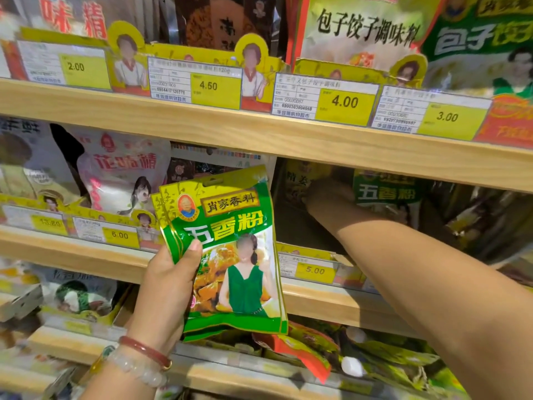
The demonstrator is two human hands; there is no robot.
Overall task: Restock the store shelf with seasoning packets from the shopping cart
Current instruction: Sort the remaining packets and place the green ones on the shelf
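- In the dim middle shelf bay (302, 226), right hand (326, 197) reaching against a green packet on the shelf (386, 194); blurred, so grip impossible to tell.
- Left hand (170, 281) clamped, thumb on front, round a small stack of green seasoning packets (230, 249), held before the shelf edge.
- Could slide apart: slick stack, pinched at one side only.
- Could topple the leaning shelf packets if pushed blind.
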